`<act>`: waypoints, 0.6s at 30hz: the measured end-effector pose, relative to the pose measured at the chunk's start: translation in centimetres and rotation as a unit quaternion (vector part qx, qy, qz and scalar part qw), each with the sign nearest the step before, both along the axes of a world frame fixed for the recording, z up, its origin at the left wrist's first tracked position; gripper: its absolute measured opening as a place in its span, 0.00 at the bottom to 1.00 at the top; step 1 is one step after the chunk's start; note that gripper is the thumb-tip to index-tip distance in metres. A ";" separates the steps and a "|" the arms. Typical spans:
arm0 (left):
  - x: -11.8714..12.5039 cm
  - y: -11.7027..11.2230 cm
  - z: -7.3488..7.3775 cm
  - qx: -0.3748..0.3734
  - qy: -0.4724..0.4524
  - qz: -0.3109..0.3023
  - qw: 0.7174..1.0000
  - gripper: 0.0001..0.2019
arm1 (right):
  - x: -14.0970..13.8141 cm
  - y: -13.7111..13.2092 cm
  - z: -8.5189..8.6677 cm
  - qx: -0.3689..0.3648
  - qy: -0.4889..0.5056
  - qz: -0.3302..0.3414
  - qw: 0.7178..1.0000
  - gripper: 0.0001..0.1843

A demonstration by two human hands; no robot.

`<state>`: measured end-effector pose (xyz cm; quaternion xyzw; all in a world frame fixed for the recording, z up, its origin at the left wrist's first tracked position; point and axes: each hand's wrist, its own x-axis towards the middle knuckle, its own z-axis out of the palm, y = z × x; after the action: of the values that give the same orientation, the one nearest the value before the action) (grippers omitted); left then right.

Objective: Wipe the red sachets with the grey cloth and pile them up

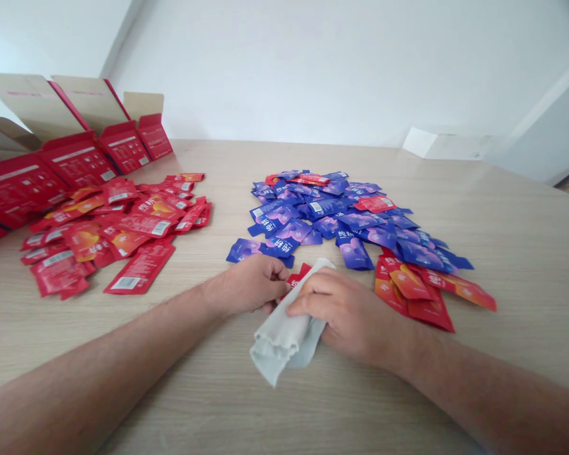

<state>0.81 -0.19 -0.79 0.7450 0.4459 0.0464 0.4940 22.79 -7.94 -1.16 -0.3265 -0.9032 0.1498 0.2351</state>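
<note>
Near the middle of the table, my right hand (346,309) is closed around a folded white cloth (284,328), whose loose ends hang toward me. Beside it, my left hand (249,284) pinches the left edge of a red sachet (298,277). The cloth lies over part of that sachet, so only its upper portion shows. Just beyond my hands spreads a heap of blue-purple sachets (325,208) with a few red ones among them. To the right of my right hand lie several red-orange sachets (408,284), overlapping the heap's edge.
At the left is a pile of red sachets (123,221). Behind it stands a row of red cardboard boxes (80,158) with their flaps raised. A white box (448,144) sits at the table's back right, against the white wall (313,69).
</note>
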 end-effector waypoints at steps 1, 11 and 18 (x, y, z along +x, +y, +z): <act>0.0 0.0 0.0 -0.004 0.003 -0.002 1.000 0.10 | -0.1 -0.1 0.0 -0.002 -0.002 0.026 1.000 0.15; 0.1 -0.1 0.2 0.000 -0.006 0.002 1.000 0.10 | -0.1 -0.1 0.1 0.001 -0.002 0.013 1.000 0.15; 0.1 0.0 0.3 -0.001 -0.010 0.003 1.000 0.09 | 0.1 0.2 0.0 -0.001 -0.004 -0.039 0.999 0.15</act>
<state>0.89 -0.21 -0.53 0.7430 0.4427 0.0552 0.4990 22.94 -7.70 -1.11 -0.3625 -0.8904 0.1404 0.2368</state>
